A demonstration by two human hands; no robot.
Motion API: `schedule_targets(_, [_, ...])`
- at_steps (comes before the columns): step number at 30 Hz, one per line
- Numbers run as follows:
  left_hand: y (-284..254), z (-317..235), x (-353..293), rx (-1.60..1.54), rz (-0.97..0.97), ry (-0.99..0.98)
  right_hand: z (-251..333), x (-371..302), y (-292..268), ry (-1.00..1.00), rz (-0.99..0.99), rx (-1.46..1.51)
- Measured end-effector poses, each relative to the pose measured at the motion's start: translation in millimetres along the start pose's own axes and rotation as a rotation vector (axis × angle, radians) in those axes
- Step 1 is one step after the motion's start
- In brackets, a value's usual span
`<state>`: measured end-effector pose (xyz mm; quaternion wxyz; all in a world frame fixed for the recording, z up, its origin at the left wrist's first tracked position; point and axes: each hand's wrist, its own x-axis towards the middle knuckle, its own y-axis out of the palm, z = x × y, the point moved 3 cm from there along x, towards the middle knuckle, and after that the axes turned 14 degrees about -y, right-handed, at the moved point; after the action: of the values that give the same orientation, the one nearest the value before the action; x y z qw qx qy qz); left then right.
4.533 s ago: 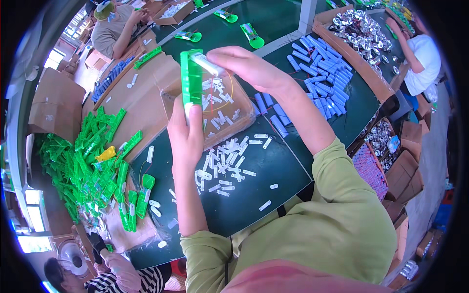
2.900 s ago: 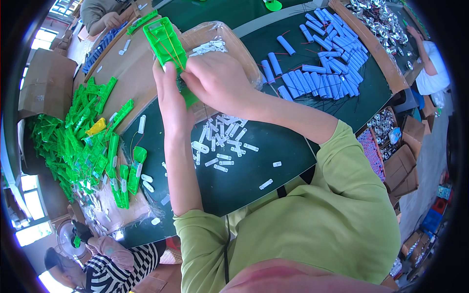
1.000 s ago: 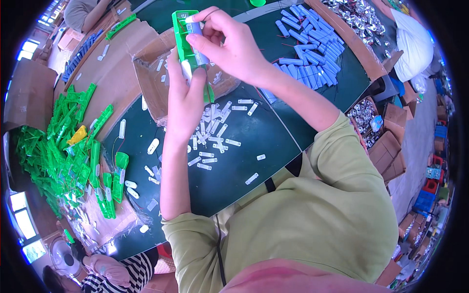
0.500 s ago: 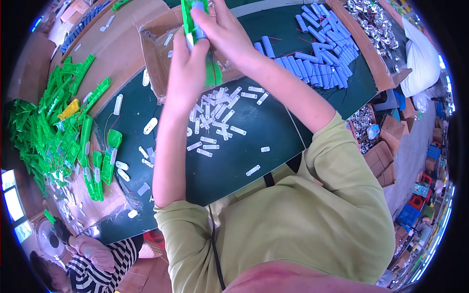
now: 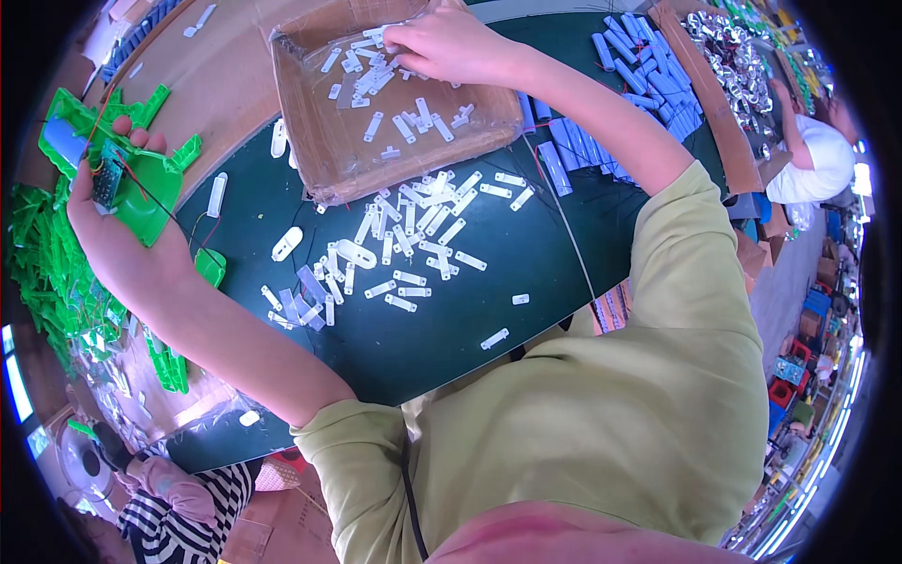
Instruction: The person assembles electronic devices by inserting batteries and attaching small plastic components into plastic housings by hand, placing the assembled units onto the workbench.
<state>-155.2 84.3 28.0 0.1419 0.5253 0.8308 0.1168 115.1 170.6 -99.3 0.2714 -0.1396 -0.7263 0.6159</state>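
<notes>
My left hand [image 5: 141, 230], out at the left, grips a green plastic housing [image 5: 155, 193]. A blue cylindrical battery [image 5: 64, 143], a small green circuit board [image 5: 110, 176] and red and black wires show in that housing. My right hand [image 5: 451, 45] reaches into a shallow cardboard box [image 5: 324, 179] at the back. Its fingers are drawn together over small white plastic strips [image 5: 374, 77]; whether one is between them is hidden. More white strips [image 5: 409, 221] lie loose on the green tabletop in front of the box.
Blue batteries [image 5: 648, 80] with wires are heaped at the back right, beside a cardboard divider [image 5: 709, 103] and shiny metal parts [image 5: 728, 56]. Green housings [image 5: 47, 263] pile up at the left. A person in striped clothing [image 5: 188, 508] sits at lower left; another in white [image 5: 817, 160] is at right.
My hands have separated: the left has swung left with the green housing and battery, while the right has gone into the cardboard box. The box's white strips are now uncovered.
</notes>
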Motion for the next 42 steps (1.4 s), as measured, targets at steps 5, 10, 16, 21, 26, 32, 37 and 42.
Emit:
schedule_targets(5, [1.7, 4.1, 1.4, -0.002, 0.002, -0.033, 19.0, 14.3, 4.9, -0.240, 0.022, 0.078])
schedule_targets(10, [1.6, 5.7, 5.5, 0.049, 0.072, -0.008, 15.8, 25.2, 11.6, -0.323, -0.034, -0.062])
schedule_targets(16, [4.9, 6.7, 3.6, 0.044, 0.112, -0.009, 16.4, 34.2, 24.4, -0.434, -0.071, -0.241])
schedule_targets(21, [4.2, 5.2, 1.0, 0.048, 0.111, -0.004, 22.3, 36.9, 0.7, -0.364, -0.122, 0.112])
schedule_targets(26, [2.5, 6.1, 2.1, 0.055, 0.153, -0.026, 33.7, 58.1, 5.7, -0.116, 0.122, 0.069])
schedule_targets(32, [-1.6, 6.1, 6.3, 0.055, 0.197, -0.032, 43.0, 70.2, 8.5, -0.267, 0.162, -0.052])
schedule_targets(37, [8.0, 12.4, 9.0, 0.028, 0.264, -0.071, 28.4, 57.3, 18.0, -0.213, 0.023, -0.153])
schedule_targets(42, [7.0, 9.5, -1.4, 0.146, 0.339, -0.037, 37.5, 46.6, -79.3, 0.280, -0.291, 0.565])
